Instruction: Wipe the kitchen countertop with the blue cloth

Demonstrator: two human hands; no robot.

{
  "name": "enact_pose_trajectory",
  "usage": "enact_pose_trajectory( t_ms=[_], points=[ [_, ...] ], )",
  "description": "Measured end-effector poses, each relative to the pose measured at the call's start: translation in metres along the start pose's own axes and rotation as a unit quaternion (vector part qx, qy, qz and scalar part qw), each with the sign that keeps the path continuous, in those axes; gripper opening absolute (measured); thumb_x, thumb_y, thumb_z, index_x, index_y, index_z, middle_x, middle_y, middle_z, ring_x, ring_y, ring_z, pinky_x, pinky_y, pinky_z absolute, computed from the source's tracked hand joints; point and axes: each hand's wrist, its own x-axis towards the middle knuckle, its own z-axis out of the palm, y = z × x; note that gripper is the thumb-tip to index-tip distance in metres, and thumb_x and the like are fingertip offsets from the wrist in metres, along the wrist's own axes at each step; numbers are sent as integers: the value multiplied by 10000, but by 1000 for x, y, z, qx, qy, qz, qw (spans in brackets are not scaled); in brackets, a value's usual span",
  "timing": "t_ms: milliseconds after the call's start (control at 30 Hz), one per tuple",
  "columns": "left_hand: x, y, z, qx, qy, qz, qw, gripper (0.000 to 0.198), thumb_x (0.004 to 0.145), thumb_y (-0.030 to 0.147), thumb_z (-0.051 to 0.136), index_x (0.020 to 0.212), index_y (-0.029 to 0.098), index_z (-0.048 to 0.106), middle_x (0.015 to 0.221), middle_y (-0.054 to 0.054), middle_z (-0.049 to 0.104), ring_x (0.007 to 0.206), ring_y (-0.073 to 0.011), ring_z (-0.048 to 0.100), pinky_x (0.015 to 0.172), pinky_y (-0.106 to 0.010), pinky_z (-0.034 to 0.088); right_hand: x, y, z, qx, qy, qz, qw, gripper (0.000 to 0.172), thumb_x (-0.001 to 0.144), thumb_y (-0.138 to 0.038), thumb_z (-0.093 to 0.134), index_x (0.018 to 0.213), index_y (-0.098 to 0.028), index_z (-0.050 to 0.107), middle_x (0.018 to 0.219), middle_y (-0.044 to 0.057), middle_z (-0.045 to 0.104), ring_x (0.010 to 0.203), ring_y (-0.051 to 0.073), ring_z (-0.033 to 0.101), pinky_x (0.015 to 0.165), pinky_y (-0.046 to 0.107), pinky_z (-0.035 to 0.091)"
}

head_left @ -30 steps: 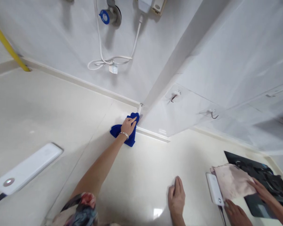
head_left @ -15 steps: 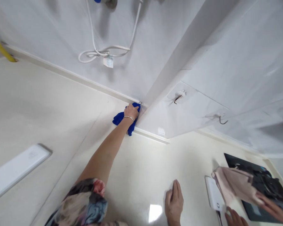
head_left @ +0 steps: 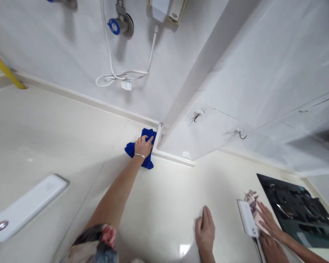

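Observation:
My left hand (head_left: 143,146), with a bracelet at the wrist, presses a blue cloth (head_left: 147,160) onto the pale countertop (head_left: 164,204). The cloth lies bunched beside the corner where the raised strip (head_left: 175,159) meets the wall. Its fingers are over the cloth, which sticks out around them. Near the lower middle, my right hand (head_left: 205,232) rests on the countertop holding nothing, fingers stretched out and thumb apart.
At lower right another person's hands (head_left: 270,221) hold a pinkish cloth (head_left: 252,201) near a white device (head_left: 246,217) and a black cooktop (head_left: 282,208). A white appliance (head_left: 30,204) lies left. Hooks (head_left: 197,116), a valve (head_left: 117,25) and a cord (head_left: 117,76) are on the walls.
My left hand and the blue cloth have moved left and nearer, away from the wall corner. My right hand stays put. The other person's pinkish cloth is now lower, beside the white device.

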Motion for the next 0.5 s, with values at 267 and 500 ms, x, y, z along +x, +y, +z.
enact_pose_trajectory(
  t_ms=[267,500],
  points=[
    [23,-2,5,7,-25,12,1000,521,982,349,434,1490,345,550,1424,-136,499,1222,-351,451,972,-496,414,-3,-3,-3,-12,-29,10,999,562,1065,-418,383,1471,-58,530,1453,251,562,1329,348,571,1079,558,514],
    [82,11,11,24,-57,-39,997,518,970,281,459,1475,356,550,1438,-134,459,1239,-356,421,1014,-486,371,-1,-11,-7,-30,-32,20,999,525,1049,-350,430,1522,-129,482,1471,213,555,1342,336,560,1060,555,532]
  ],
)
